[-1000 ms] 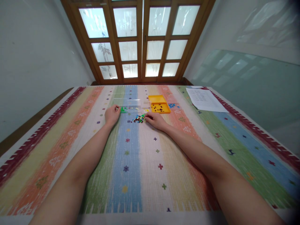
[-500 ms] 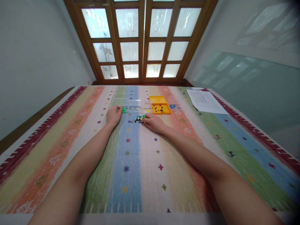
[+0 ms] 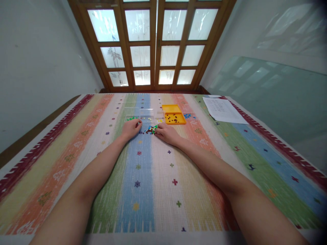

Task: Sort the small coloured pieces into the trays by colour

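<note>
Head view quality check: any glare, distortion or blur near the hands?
Head view: strong wide-angle stretch toward the edges; frosted door panes bright, their patterns readable; soft even light, faint shadows under the left hand and right hand; pile of small pieces shows colours, too small for shapes; top right corner darkened.

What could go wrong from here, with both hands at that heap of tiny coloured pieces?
1. The left hand and right hand flank the heap of pieces. A sweep of either could scatter them over the patterned cloth, where its small motifs would likely hide them.
2. The left hand lies close to the clear tray. A nudge might spill the green pieces lying there.
</note>
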A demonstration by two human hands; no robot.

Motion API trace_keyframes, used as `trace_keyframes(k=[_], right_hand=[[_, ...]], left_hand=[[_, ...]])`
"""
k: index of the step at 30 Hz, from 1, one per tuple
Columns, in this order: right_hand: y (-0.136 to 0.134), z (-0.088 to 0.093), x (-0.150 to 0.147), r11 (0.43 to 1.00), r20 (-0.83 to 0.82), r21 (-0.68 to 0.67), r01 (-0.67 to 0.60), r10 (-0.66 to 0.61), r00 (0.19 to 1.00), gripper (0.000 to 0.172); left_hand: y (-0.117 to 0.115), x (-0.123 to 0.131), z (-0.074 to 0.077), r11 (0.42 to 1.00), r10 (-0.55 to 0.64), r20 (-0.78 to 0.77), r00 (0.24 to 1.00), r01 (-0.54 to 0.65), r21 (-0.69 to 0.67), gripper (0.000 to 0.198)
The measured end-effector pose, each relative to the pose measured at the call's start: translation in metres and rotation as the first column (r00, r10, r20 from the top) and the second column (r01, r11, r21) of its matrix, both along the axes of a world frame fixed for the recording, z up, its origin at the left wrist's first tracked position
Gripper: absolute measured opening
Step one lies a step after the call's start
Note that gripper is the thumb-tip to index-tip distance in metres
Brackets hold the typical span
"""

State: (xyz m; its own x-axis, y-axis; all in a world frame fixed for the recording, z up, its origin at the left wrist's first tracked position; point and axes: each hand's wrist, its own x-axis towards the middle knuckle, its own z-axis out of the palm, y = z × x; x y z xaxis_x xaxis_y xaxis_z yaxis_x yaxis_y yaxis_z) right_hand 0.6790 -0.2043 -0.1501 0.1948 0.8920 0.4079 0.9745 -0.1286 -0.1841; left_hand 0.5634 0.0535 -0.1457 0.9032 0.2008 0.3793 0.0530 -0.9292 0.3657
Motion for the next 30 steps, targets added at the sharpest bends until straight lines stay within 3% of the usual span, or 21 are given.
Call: trace_keyframes(k=[5, 8, 14, 20, 23, 30], right_hand=[[0.0, -0.002, 0.007, 0.998, -0.028, 0.059, 0.025, -0.023, 0.999, 0.012], [-0.004, -0.001, 0.018, 0.972, -0.11, 0.177, 0.157, -0.139, 0.984, 0.014], [-0.019, 0.0, 0.052, 0.809, -0.26, 0.291, 0.511, -0.447, 0.856, 0.017], [-0.026, -0.009, 0.074, 0.707, -0.312, 0.245, 0.663, -0.59, 0.744, 0.022], [-0.024, -0.011, 0.073, 0.71, -0.316, 0.231, 0.665, -0.592, 0.742, 0.025], [-0.018, -0.008, 0.061, 0.786, -0.309, 0.262, 0.56, -0.481, 0.82, 0.022]], left_hand=[[-0.001, -0.002, -0.001, 0.993, -0.114, -0.033, 0.993, 0.115, 0.017, 0.022], [-0.001, -0.003, -0.002, 0.989, -0.144, -0.045, 0.989, 0.145, 0.019, 0.023], [0.001, -0.007, -0.001, 0.972, -0.237, -0.069, 0.969, 0.237, -0.006, 0.024], [0.002, -0.007, -0.001, 0.944, -0.326, -0.113, 0.939, 0.317, -0.088, 0.023], [0.001, -0.008, 0.0, 0.939, -0.339, -0.128, 0.932, 0.329, -0.097, 0.025], [-0.003, -0.012, 0.009, 0.926, -0.376, -0.178, 0.909, 0.364, -0.095, 0.025]])
